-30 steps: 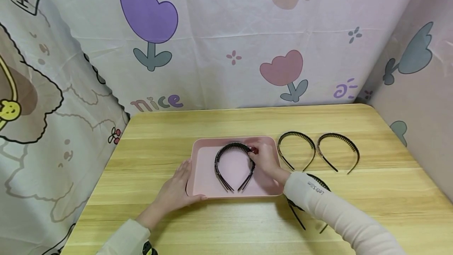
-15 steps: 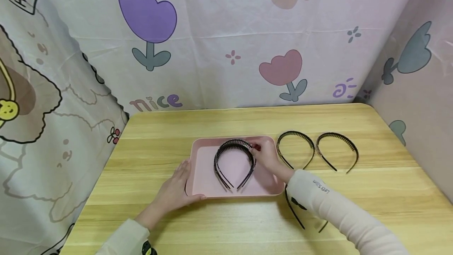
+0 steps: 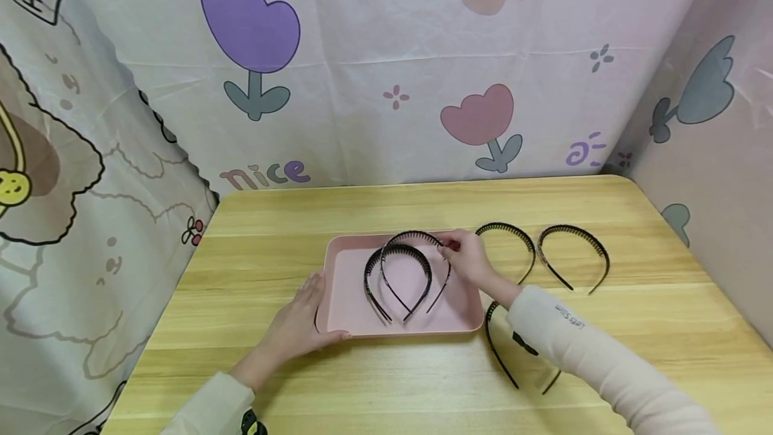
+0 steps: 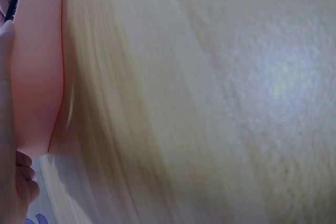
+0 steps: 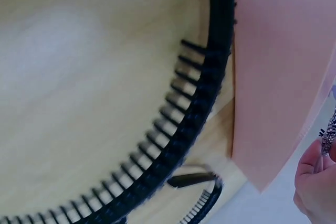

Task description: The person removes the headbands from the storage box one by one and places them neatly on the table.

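Note:
In the head view, a shallow pink tray (image 3: 350,267) stands on the wooden table. My left hand (image 3: 298,321) holds its left end, thumb along the front wall and fingers at the side. Black toothed headbands (image 3: 368,284) lie together in the tray, nearly overlapping one another. My right hand (image 3: 474,262) pinches another thin headband (image 3: 413,234) by its right side, over the tray's right half, its left arm crossing those below. The right wrist view shows this hand (image 5: 317,182) at the edge, gripping a band with a speckled, glittery outer face (image 5: 329,129).
Right of the tray, two headbands (image 3: 507,227) (image 3: 574,229) lie side by side on the table (image 3: 386,388). Nearer the front, another headband (image 3: 492,348) is partly hidden under the right sleeve (image 3: 580,334). A printed cloth (image 3: 362,119) hangs behind the table.
The right hand has drawn its headband rightward and slightly back, so it stands apart from the others in the tray. The left hand stays at the tray's left end.

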A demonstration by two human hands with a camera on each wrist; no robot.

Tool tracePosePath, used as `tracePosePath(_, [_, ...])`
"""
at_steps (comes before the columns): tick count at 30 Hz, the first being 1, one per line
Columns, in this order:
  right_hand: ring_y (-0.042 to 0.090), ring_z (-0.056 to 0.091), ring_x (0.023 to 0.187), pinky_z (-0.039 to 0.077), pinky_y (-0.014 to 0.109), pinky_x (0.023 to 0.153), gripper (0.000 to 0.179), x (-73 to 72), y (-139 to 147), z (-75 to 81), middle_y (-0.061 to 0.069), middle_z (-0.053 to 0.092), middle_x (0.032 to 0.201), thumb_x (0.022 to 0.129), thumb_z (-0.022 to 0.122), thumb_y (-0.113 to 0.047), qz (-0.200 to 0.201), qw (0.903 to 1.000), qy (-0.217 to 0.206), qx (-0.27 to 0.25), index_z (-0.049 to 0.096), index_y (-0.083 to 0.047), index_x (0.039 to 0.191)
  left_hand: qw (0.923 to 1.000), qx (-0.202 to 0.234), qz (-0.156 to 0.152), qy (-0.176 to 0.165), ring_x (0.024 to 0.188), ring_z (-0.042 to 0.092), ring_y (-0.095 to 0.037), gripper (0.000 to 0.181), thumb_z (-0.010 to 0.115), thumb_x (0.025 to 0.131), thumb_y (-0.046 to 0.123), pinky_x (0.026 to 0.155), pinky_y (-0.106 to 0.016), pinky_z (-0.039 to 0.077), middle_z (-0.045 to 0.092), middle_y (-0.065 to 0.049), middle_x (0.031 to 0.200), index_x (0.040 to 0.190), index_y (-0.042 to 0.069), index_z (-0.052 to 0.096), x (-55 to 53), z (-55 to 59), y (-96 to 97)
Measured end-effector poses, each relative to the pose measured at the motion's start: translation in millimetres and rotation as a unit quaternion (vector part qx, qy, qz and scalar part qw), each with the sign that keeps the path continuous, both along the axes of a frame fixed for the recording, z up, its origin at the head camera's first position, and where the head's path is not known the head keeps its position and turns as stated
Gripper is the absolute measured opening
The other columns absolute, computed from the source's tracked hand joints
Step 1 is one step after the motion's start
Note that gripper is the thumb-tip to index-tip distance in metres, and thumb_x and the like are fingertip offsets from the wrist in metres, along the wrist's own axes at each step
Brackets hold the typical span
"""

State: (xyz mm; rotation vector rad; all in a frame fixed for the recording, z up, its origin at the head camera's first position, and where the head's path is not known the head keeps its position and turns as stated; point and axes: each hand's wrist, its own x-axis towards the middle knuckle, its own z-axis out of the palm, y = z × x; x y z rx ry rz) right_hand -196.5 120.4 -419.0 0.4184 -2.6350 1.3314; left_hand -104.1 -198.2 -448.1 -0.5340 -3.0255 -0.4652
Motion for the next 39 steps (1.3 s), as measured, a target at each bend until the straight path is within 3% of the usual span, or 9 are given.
tracePosePath(12, [0.022,0.061,0.072,0.048,0.016,0.058,0.026,2.5,25.3,4.3,0.019,0.066,0.086,0.080,0.064,0.005,-0.015,0.9992,-0.036,0.010,0.068,0.005,0.106,1.0000,-0.002,-0.002,-0.008,0.138,0.027,-0.038,0.114,0.067,0.067,0.065,0.105,-0.051,0.038,0.028,-0.024,0.148,0.143,-0.007,0.024,-2.1,0.9,0.1])
tracePosePath(21, [0.026,0.063,0.073,0.050,0.019,0.060,0.024,8.4,42.7,4.6,0.021,0.067,0.084,0.079,0.062,0.008,-0.026,0.9987,-0.024,0.037,0.067,0.009,0.102,1.0000,-0.001,-0.003,-0.006,0.137,0.029,-0.038,0.113,0.067,0.067,0.065,0.104,-0.051,0.038,0.029,-0.025,0.148,0.143,-0.007,0.024,-1.3,0.9,0.0])
tracePosePath(29, [0.012,0.058,0.065,0.047,0.014,0.057,0.018,11.5,56.5,1.9,0.022,0.066,0.080,0.077,0.066,0.008,-0.031,0.9991,-0.015,0.025,0.068,0.011,0.094,1.0000,0.003,-0.003,-0.005,0.137,0.029,-0.039,0.114,0.067,0.067,0.065,0.103,-0.052,0.039,0.029,-0.025,0.148,0.143,-0.007,0.024,-0.6,0.5,-0.3])
tracePosePath(39, [0.006,0.056,0.065,0.047,0.014,0.057,0.018,19.3,75.7,4.5,0.022,0.067,0.081,0.077,0.066,0.007,-0.036,0.9985,-0.023,0.033,0.068,0.011,0.095,1.0000,0.006,-0.003,0.000,0.137,0.029,-0.038,0.113,0.068,0.067,0.064,0.102,-0.052,0.040,0.030,-0.024,0.148,0.144,-0.006,0.023,-0.7,-0.9,-0.9])
